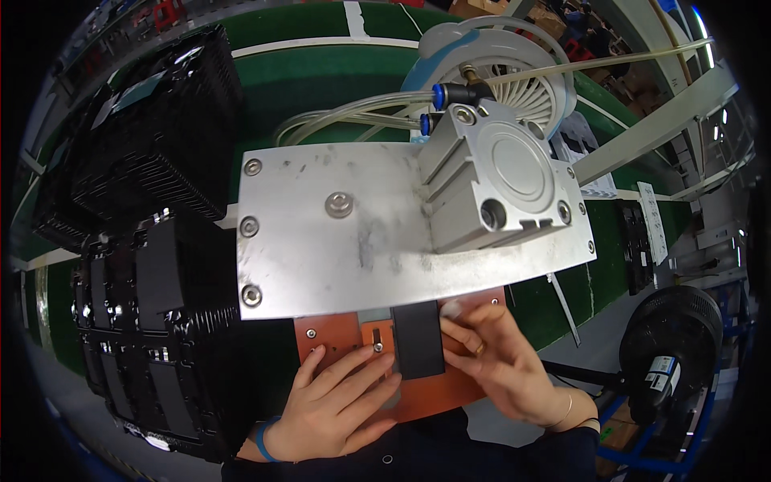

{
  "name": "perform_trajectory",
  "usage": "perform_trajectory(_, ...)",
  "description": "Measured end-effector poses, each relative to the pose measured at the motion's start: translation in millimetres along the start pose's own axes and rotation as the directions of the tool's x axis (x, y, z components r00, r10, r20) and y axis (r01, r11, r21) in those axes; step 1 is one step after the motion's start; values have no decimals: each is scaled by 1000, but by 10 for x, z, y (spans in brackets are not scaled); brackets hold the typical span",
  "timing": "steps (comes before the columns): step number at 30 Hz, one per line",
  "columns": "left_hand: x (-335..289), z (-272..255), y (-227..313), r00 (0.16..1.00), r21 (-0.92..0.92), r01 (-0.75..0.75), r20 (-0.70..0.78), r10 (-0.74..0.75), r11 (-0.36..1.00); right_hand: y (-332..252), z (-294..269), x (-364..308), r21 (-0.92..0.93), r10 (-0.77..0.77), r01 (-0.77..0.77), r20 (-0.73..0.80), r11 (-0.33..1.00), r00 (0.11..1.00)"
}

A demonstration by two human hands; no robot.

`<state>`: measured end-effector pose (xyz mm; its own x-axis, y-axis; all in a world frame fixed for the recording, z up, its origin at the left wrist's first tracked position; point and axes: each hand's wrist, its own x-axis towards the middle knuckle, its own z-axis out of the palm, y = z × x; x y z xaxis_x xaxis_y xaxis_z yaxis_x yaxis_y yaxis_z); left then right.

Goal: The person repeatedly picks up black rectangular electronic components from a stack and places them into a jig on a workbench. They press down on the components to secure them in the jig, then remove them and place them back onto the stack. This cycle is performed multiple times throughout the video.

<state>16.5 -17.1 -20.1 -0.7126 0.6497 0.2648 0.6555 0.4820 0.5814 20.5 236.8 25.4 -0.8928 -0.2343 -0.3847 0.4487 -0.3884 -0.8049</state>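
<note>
A black rectangular piece (419,345) lies on an orange-red fixture plate (438,398), its far end running under a silver metal press plate (321,265). My left hand (333,402) rests on the fixture with its fingers spread out. Its fingertips are beside a small orange block (377,336) with a slot and a screw, left of the black piece. Along the right edge of the black piece, my right hand (506,365) has its fingers bent together. Something pale and blurred shows by those fingertips, too unclear to name.
A silver pneumatic cylinder (502,173) with clear air hoses stands on the press plate. Behind it is a white and blue fan (514,68). Stacked black trays (152,313) fill the left side of the green table (305,72). A black round device (671,345) stands at right.
</note>
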Motion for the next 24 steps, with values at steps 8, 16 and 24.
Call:
perform_trajectory(8,20,-63,189,971,-87,47,-229,-66,995,-86,-49,263,-480,-92,44,-77,876,993)
perform_trajectory(16,-486,-313,402,776,-289,84,-581,-245,954,194,717,112,-474,-374,651,554,594,744)
perform_trajectory(24,-929,-1796,-606,563,-160,578,-631,-533,800,268,1667,1251,-283,-198,626,959,-727,203)
